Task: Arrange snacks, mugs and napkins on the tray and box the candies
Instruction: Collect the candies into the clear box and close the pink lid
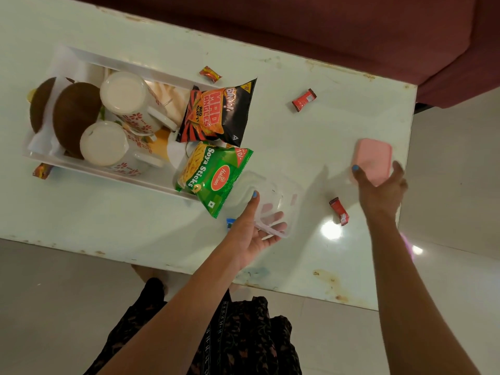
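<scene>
Left hand [253,230] is curling its fingers round a clear plastic box [273,207], thumb on the near rim. Right hand [380,189] is gripping the pink lid [374,161] out at 3 o'clock on the desk [311,136]. The tray [108,173] is sitting at 9 o'clock, holding two flowered mugs [127,100], with a Mad Angles pack [216,115] and a Soya Sticks pack [213,178] overhanging its end. Wrapped candies [304,100] are lying scattered around the desk.
</scene>
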The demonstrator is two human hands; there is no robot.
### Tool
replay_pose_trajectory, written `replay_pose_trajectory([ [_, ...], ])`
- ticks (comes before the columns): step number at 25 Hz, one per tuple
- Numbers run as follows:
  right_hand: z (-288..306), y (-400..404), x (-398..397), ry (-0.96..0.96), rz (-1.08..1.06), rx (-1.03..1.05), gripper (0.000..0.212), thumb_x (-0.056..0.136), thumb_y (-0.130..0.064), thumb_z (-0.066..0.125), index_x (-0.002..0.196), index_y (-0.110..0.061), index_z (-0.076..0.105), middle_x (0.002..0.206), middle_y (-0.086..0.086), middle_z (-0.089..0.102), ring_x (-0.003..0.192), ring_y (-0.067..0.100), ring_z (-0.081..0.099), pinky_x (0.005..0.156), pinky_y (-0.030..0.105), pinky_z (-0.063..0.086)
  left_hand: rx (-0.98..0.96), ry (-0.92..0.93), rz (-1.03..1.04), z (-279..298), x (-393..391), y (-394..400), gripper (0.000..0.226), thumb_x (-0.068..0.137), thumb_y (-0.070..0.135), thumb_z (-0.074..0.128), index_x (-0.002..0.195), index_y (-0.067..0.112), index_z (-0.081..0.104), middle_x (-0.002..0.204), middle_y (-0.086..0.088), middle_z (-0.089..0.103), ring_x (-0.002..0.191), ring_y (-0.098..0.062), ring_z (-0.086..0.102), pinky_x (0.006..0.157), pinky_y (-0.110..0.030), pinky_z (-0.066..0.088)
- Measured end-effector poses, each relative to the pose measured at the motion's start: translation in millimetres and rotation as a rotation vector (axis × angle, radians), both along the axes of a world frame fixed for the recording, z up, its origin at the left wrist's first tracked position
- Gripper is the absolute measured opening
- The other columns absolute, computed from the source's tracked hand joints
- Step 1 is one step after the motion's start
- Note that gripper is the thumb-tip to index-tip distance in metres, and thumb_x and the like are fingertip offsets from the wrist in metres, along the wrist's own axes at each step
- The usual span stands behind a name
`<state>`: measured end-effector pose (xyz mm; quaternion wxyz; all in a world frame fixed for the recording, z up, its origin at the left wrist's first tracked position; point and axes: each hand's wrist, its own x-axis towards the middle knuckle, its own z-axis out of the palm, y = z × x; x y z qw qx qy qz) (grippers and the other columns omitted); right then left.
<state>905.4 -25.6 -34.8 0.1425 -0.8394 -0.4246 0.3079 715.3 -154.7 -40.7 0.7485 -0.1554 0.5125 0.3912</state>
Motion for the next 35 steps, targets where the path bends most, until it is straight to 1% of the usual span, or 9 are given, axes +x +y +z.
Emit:
replay_pose_trajectory([
  [4,11,-49,-35,0.533,0.069,-0.332,0.032,0.081,-0.032,0.069,0.105,-0.011,0.064,0.091,0.011,0.067,0.073,0.025,0.064,0.063,0.027,0.050,-0.021,-0.004,0.010,2,8,2,0.057,0.089,0.054,0.041,0.120,0.008,0.052,0.113,-0.016,0.064,0.094,-0.030,0.064,0.091,-0.043,0.050],
  [7,7,-78,-52,0.402,0.216,-0.257,0.026,0.081,-0.012,0.065,0.106,-0.010,0.068,0.075,0.004,0.071,0.066,0.017,0.070,0.066,0.028,0.057,-0.048,0.062,-0.053,3,13,3,0.055,0.090,0.054,0.039,0.119,0.009,0.052,0.113,-0.018,0.063,0.102,-0.033,0.063,0.084,-0.043,0.052],
  [10,9,-73,-58,0.246,0.230,-0.091,0.024,0.083,-0.010,0.062,0.106,-0.009,0.069,0.074,0.001,0.067,0.051,0.000,0.060,0.051,0.002,0.041,-0.097,0.235,-0.075,2,13,1,0.052,0.093,0.049,0.039,0.118,0.005,0.053,0.105,-0.016,0.066,0.092,-0.029,0.064,0.079,-0.037,0.053],
  [12,7,-62,-57,0.247,0.220,-0.071,0.025,0.084,-0.017,0.064,0.108,-0.010,0.068,0.083,0.002,0.068,0.058,0.005,0.061,0.052,0.001,0.042,-0.099,0.362,-0.074,2,11,-6,0.040,0.095,0.040,0.042,0.108,0.006,0.058,0.097,-0.010,0.067,0.084,-0.023,0.064,0.077,-0.029,0.053],
  [18,-5,-42,-24,0.038,0.174,-0.003,0.023,0.089,-0.019,0.055,0.107,-0.013,0.069,0.102,0.007,0.072,0.095,0.027,0.066,0.091,0.034,0.050,0.036,0.988,-0.231,-4,15,-42,0.004,0.085,0.011,0.060,0.085,0.015,0.060,0.080,0.002,0.060,0.078,-0.016,0.056,0.065,-0.008,0.044],
  [22,-16,-60,-7,-0.167,0.281,-0.037,0.026,0.088,-0.019,0.060,0.113,-0.017,0.065,0.114,0.011,0.065,0.102,0.031,0.062,0.075,0.025,0.039,0.149,1.318,-0.437,-18,6,-47,0.035,0.078,0.017,0.071,0.107,0.011,0.053,0.101,-0.002,0.048,0.093,-0.017,0.050,0.076,-0.023,0.048],
  [26,-35,-97,-15,-0.195,0.364,-0.008,0.027,0.087,-0.009,0.060,0.112,-0.012,0.066,0.116,0.013,0.059,0.101,0.033,0.060,0.078,0.028,0.043,0.177,1.380,-0.601,-31,0,-46,0.031,0.080,0.011,0.069,0.108,0.010,0.056,0.110,-0.009,0.050,0.102,-0.022,0.051,0.079,-0.025,0.050],
  [30,-37,-145,-40,-0.068,0.330,0.018,0.022,0.089,-0.009,0.057,0.105,-0.012,0.070,0.104,0.006,0.064,0.089,0.020,0.061,0.073,0.018,0.038,0.254,1.351,-0.612,-35,-2,-60,0.016,0.080,0.004,0.066,0.094,0.010,0.064,0.091,-0.006,0.061,0.084,-0.020,0.059,0.072,-0.023,0.048],
  [35,-17,-185,-73,0.337,0.035,-0.046,0.014,0.082,-0.010,0.069,0.088,-0.022,0.073,0.084,-0.012,0.072,0.079,0.002,0.068,0.067,0.001,0.045,0.215,1.160,-0.442,-20,16,-67,0.012,0.082,0.006,0.065,0.093,0.007,0.070,0.077,0.004,0.068,0.070,-0.004,0.065,0.069,-0.012,0.051],
])
